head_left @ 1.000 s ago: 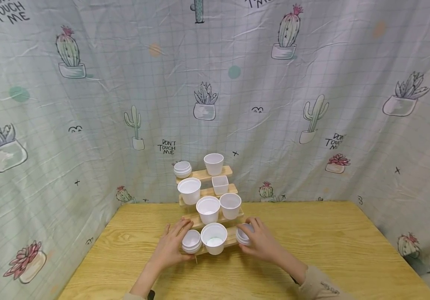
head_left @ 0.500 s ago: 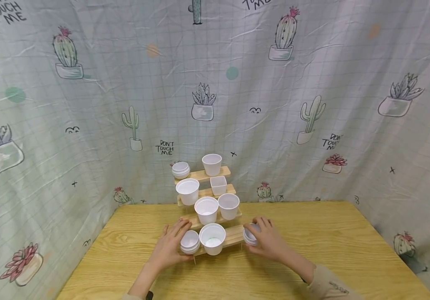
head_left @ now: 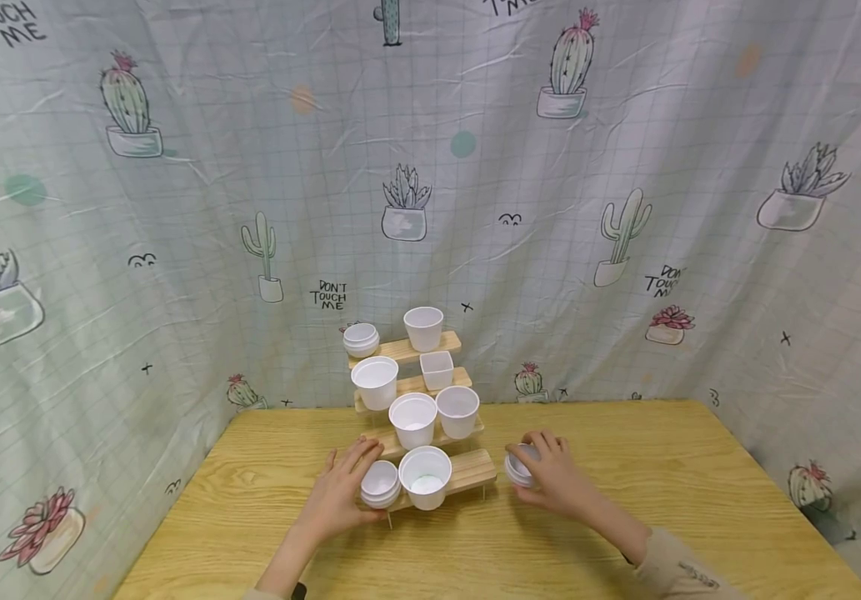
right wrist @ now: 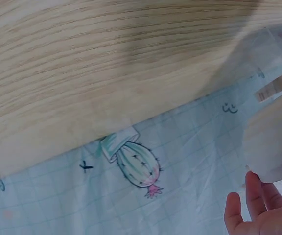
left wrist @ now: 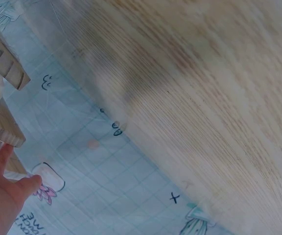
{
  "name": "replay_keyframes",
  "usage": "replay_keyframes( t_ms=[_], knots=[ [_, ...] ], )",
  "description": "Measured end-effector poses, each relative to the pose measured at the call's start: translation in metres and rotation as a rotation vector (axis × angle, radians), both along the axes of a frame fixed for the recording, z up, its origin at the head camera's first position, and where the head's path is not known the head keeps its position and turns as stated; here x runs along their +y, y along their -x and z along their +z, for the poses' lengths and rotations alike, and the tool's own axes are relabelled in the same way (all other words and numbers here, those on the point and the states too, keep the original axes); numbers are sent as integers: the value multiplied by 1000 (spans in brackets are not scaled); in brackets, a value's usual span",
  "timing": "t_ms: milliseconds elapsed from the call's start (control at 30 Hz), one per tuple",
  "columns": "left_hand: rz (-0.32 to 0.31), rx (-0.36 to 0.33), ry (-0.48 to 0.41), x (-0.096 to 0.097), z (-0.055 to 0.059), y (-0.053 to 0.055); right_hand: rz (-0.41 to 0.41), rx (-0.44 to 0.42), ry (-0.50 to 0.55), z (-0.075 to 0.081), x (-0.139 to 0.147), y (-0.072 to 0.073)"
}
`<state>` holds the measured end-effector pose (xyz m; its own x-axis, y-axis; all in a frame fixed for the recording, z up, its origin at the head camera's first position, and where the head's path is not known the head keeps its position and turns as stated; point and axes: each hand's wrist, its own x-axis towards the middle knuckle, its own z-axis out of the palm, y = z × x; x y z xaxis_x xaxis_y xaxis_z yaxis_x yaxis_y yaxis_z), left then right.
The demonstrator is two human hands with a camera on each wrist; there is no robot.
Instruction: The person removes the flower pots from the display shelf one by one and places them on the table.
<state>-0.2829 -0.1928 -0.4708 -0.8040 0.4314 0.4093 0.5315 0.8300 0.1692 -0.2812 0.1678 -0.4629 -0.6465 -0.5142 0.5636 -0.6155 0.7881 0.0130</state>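
A tiered wooden stand [head_left: 473,472] bears several white plastic pots, among them a wide pot [head_left: 426,478] on the lowest step. My left hand [head_left: 337,488] steadies the stand's lower left end, around a small ribbed pot [head_left: 381,485]. In the left wrist view the left fingers [left wrist: 2,155] touch a step's end. My right hand [head_left: 554,477] holds another small ribbed white pot [head_left: 522,467] by its rim, just right of the stand and apart from it. That pot [right wrist: 272,139] appears in the right wrist view; the right hand [right wrist: 266,215] touches its edge.
Higher steps carry more pots, including a square one [head_left: 437,370] and a tall round one [head_left: 423,328]. The stand rests on a wood-grain table [head_left: 625,467]. A cactus-print curtain [head_left: 430,150] hangs behind and along both sides.
My right hand has moved right with the small pot, away from the lowest step, whose right end now shows bare. The left hand stays at the stand's left end. The view shifts slightly.
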Motion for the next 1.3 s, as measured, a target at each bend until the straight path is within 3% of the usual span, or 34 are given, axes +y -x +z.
replay_keyframes(
  t_ms=[333,633,1300],
  knots=[
    [-15,79,-15,-1,-1,1,-33,110,-66,-4,16,9],
    [1,15,-5,-1,2,0,-23,176,-37,-6,31,22],
    [-7,70,21,-1,-4,2,-45,186,-33,-2,45,49]
  ],
)
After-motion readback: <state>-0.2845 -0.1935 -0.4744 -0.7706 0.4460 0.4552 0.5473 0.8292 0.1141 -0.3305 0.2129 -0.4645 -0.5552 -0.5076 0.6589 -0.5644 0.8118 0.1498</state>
